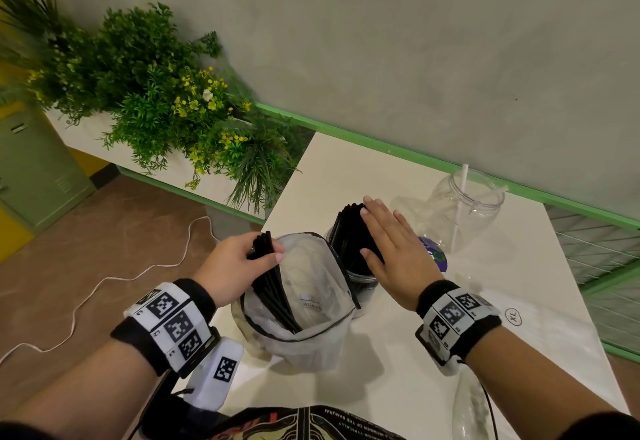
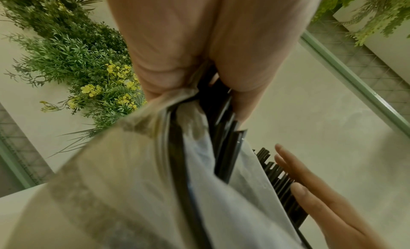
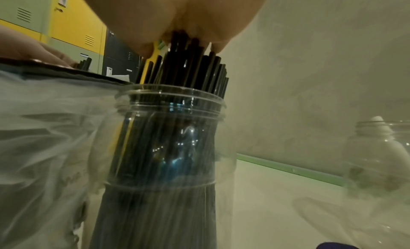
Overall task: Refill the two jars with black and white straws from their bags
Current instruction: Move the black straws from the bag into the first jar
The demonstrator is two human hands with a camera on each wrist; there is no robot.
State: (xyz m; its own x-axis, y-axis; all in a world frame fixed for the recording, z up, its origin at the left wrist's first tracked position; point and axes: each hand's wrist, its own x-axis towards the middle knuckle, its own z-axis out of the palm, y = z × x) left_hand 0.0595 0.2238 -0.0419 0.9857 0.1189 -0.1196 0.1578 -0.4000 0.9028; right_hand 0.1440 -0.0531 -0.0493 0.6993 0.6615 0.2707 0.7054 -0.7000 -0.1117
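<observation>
Left hand (image 1: 239, 268) around upright black straws (image 1: 272, 287), tips away from the person.

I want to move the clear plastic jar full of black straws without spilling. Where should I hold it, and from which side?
Probably grip the clear plastic jar of black straws round its wide body below the threaded neck, coming from its right side. The translucent bag leans against its left, and the straws stand above the rim under the flat right hand, so the top offers no grip.

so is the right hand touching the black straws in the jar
Touching. The right wrist view shows the right hand resting on the tips of the black straws standing in the jar.
</observation>
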